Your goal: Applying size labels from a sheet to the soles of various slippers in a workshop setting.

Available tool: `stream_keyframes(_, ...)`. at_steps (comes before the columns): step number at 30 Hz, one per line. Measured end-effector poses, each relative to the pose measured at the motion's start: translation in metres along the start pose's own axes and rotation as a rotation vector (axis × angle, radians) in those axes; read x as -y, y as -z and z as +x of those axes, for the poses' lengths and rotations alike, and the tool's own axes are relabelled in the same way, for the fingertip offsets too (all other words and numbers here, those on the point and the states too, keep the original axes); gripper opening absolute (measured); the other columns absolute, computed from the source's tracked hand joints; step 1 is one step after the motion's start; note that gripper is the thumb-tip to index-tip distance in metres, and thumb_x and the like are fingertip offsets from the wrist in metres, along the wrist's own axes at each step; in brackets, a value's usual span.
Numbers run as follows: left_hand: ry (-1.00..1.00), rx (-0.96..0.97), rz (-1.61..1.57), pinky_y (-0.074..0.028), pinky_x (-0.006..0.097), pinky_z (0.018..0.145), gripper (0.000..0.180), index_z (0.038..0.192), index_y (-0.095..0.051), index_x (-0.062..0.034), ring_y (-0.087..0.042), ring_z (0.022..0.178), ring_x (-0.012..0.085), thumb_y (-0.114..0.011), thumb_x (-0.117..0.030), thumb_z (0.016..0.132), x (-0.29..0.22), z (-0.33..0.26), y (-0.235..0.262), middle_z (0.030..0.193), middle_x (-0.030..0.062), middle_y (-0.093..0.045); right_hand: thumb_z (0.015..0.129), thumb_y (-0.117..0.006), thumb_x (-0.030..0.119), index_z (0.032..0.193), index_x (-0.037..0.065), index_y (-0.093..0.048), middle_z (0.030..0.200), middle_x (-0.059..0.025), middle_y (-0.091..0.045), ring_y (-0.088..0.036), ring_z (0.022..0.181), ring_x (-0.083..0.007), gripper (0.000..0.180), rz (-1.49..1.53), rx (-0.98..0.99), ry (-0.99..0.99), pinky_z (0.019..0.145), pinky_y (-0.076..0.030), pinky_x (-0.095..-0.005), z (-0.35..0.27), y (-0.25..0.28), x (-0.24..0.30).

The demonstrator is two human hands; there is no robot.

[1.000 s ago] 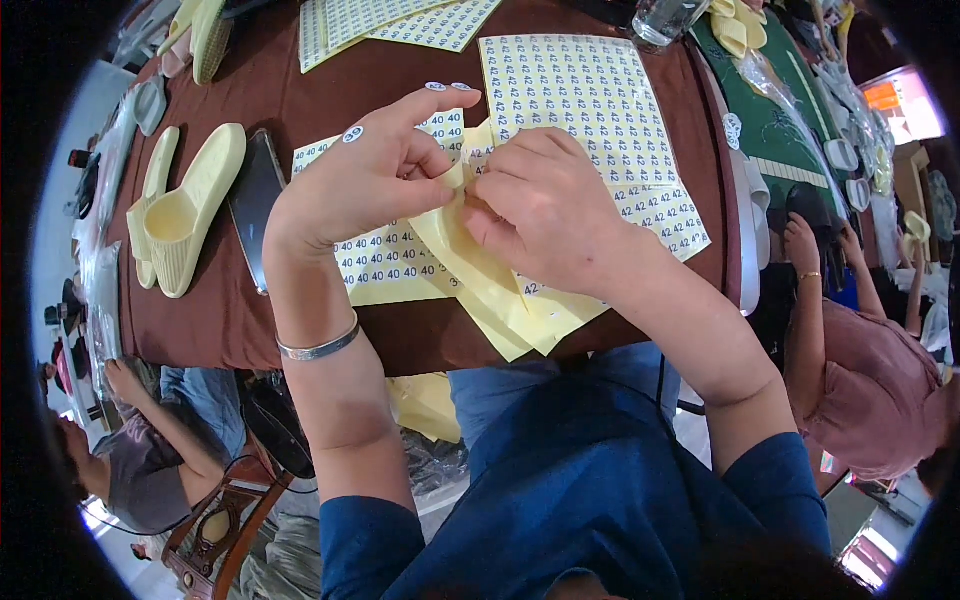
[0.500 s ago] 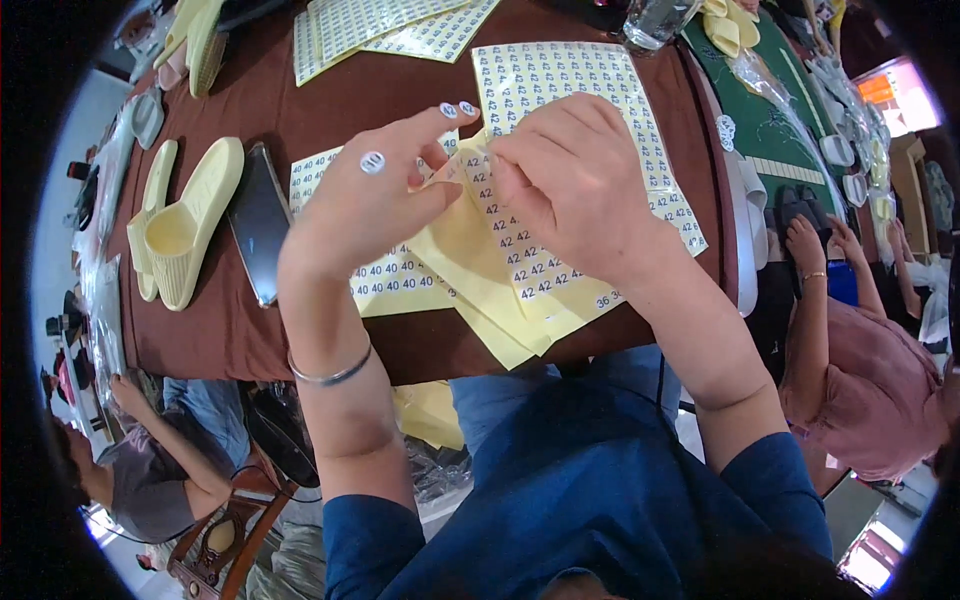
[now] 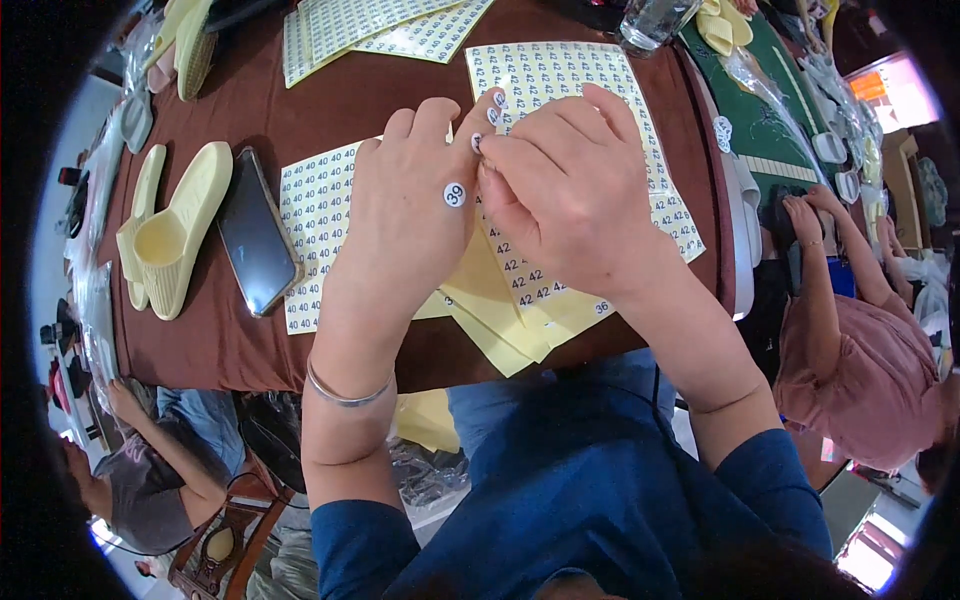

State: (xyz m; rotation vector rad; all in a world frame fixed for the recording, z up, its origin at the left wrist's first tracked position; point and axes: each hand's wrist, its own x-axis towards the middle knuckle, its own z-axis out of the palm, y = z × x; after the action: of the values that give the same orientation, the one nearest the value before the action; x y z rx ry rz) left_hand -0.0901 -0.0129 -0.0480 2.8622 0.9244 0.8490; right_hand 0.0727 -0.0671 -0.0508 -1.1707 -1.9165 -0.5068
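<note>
My left hand (image 3: 410, 195) is held back up over the sticker sheets, its fingers apart and loosely bent. One round white sticker (image 3: 454, 195) is on its back, and small round stickers (image 3: 497, 104) sit along its index finger. My right hand (image 3: 575, 165) pinches another small round sticker (image 3: 477, 141) between thumb and index finger, against the side of my left index finger. Beneath lie a yellow sheet of printed round labels (image 3: 560, 70), a second label sheet (image 3: 318, 200) at the left, and overlapping sheets (image 3: 500, 320) by the table's front edge.
A black phone (image 3: 257, 235) and a pair of pale yellow slippers (image 3: 185, 235) lie at the left. More label sheets (image 3: 420, 35) are at the back, beside a clear glass (image 3: 650, 25). Co-workers sit at both sides; the right one's hands (image 3: 810, 215) hold a dark slipper.
My left hand has left the sheet's edge and turned back up, meeting my right fingertips. A small sticker now shows at my right fingertips, touching my left index finger.
</note>
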Motion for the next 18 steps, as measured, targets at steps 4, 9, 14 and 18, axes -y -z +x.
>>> stream_keyframes(4, -0.070, -0.071, -0.143, -0.047, 0.043, 0.072, 0.047, 0.127, -0.060, -0.0063, -0.057, 0.091, 0.0315, -0.065, -0.005, 0.080, 0.009, 0.008, -0.012, 0.103, 0.0103, -0.058, 0.072, -0.073, 0.008, 0.089, 0.007, -0.071, 0.084, -0.0048, -0.065, -0.064, 0.082, -0.0241, 0.017, 0.052, 0.009, -0.048, 0.086, -0.047, -0.0417, 0.007, 0.014, -0.002)
stream_keyframes(9, 0.024, 0.085, -0.057, -0.052, 0.043, 0.081, 0.047, 0.124, -0.060, -0.0026, -0.063, 0.096, 0.0382, -0.069, 0.001, 0.078, 0.023, 0.000, 0.002, 0.105, 0.0168, -0.065, 0.076, -0.077, 0.007, 0.093, 0.006, -0.073, 0.083, -0.0087, -0.069, -0.067, 0.076, -0.0246, 0.017, 0.082, -0.124, -0.004, 0.072, -0.051, -0.0351, 0.028, 0.078, -0.018)
stream_keyframes(14, 0.148, 0.176, -0.142, -0.053, 0.036, 0.073, 0.047, 0.136, -0.056, -0.0035, -0.065, 0.082, 0.0279, -0.067, -0.007, 0.090, 0.006, 0.012, 0.006, 0.099, 0.0142, -0.066, 0.089, -0.066, 0.015, 0.104, 0.002, -0.068, 0.086, -0.0171, -0.070, -0.068, 0.076, -0.0305, 0.020, -0.342, -0.155, -0.377, 0.071, -0.053, -0.0367, -0.009, 0.188, -0.105)
stream_keyframes(18, 0.293, 0.273, -0.193, -0.049, 0.029, 0.068, 0.053, 0.144, -0.052, -0.0079, -0.060, 0.075, 0.0149, -0.064, -0.007, 0.093, 0.017, 0.012, 0.004, 0.093, 0.0070, -0.065, 0.093, -0.061, 0.024, 0.094, 0.005, -0.071, 0.086, -0.0177, -0.071, -0.069, 0.080, -0.0359, 0.022, -0.672, 0.137, -0.546, 0.071, -0.054, -0.0424, -0.118, 0.210, -0.195)
